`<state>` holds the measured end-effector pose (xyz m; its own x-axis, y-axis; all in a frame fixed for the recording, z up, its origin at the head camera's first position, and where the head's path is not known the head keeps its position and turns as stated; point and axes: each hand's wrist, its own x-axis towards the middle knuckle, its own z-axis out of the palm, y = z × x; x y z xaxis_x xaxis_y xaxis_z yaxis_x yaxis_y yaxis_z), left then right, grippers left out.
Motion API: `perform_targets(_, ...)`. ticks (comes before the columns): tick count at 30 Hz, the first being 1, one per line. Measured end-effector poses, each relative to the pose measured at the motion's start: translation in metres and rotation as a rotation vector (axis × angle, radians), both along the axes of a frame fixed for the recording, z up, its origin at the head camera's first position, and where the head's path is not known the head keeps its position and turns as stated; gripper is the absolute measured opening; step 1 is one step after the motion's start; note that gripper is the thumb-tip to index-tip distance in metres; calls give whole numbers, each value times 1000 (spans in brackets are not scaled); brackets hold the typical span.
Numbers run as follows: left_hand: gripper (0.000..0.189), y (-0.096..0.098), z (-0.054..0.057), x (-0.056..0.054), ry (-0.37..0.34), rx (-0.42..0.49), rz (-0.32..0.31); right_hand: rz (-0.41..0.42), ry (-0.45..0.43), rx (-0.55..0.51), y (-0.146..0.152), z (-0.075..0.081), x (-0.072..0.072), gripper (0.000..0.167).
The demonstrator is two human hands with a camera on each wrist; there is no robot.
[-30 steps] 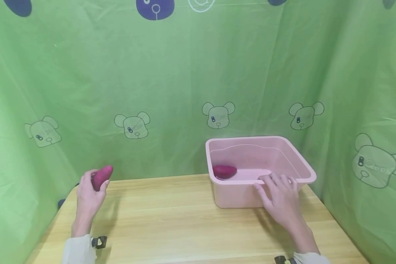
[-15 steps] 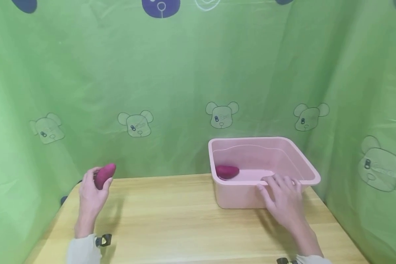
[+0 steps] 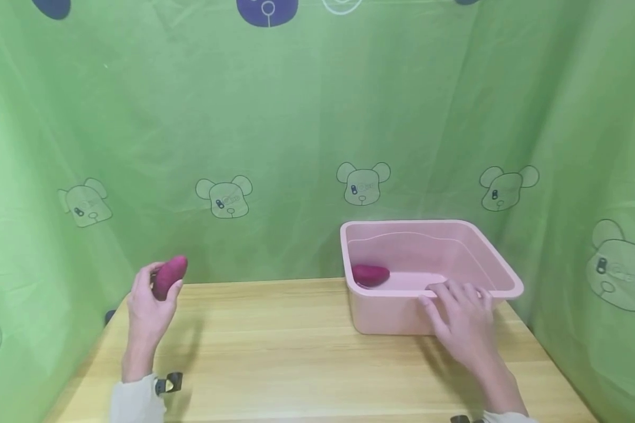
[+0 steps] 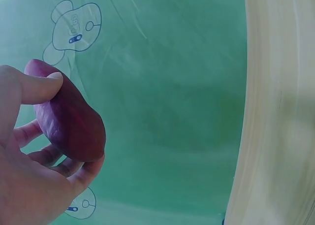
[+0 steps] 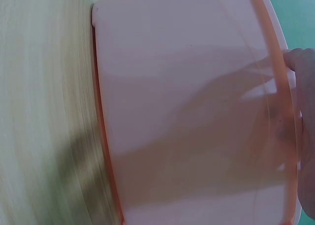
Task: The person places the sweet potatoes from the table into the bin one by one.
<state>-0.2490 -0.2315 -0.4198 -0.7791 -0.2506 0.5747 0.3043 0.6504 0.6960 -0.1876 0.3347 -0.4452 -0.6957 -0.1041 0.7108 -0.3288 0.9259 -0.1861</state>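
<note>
At the left, my left hand (image 3: 149,317) holds a reddish-purple sweet potato (image 3: 170,276) up above the table, its tip pointing up and to the right. In the left wrist view the thumb presses one side of this sweet potato (image 4: 74,121) and the fingers curl under the other. My right hand (image 3: 468,329) grips the near rim of a pink plastic basin (image 3: 386,314), thumb outside and fingertips over the edge. A second sweet potato (image 3: 369,275) lies inside the basin, against its left wall. The right wrist view shows the basin's outer wall (image 5: 172,87) with the hand's shadow across it.
The basin stands at the back right of a light wooden table (image 3: 275,352). A green curtain (image 3: 286,129) printed with bear heads hangs behind the table and along both sides.
My left hand has lifted the sweet potato slightly. The head view has turned a little left, so everything sits further right in it. My right hand stays on the basin's rim.
</note>
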Motion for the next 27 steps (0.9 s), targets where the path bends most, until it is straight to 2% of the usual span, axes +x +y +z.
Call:
perform_targets(17,54,11,7,8,53,-14,-1,0,-2,0,0,0,1,25)
perform_targets(27,56,15,7,8,100,-18,-22,2,4,0,-1,0,1,24)
